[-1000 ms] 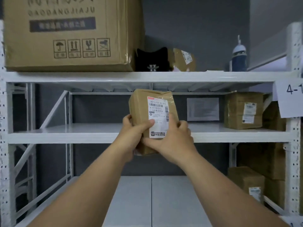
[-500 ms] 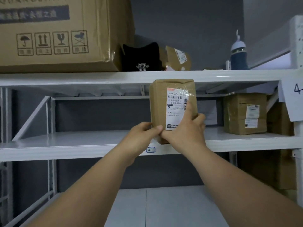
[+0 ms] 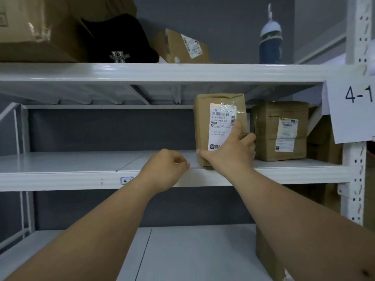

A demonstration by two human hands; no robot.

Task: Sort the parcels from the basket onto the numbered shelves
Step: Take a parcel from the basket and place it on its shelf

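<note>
Parcel point(image 3: 220, 128) now stands upright on the middle shelf point(image 3: 60, 171), near its front edge and just beside a taped box point(image 3: 281, 130) on its right, with a narrow gap between the two; half a second ago it was held in the air in front of that shelf by both hands. That shift suggests the placing step for this parcel is nearly finished, with only the letting go left. The right hand point(image 3: 231, 153) grasps it low on the front: the thumb lies along the bottom left corner, the forefinger runs up over the white label point(image 3: 221, 126), and the other fingers curl round the right edge. The left hand point(image 3: 166, 169) has come off the parcel and hangs just left of it over the shelf edge, fingers loosely curled and holding nothing. A small blue tag point(image 3: 126, 180) sits on the shelf's front lip below that hand, its writing too small to read. At the right post a paper sign point(image 3: 353, 110) shows "4-1". Above, the top shelf point(image 3: 162, 72) carries a large carton point(image 3: 34, 31), a black cap point(image 3: 115, 39), a small tilted parcel point(image 3: 182, 47) and a blue bottle point(image 3: 271, 43). Lower right, another box point(image 3: 265, 254) sits on the bottom shelf.
</note>
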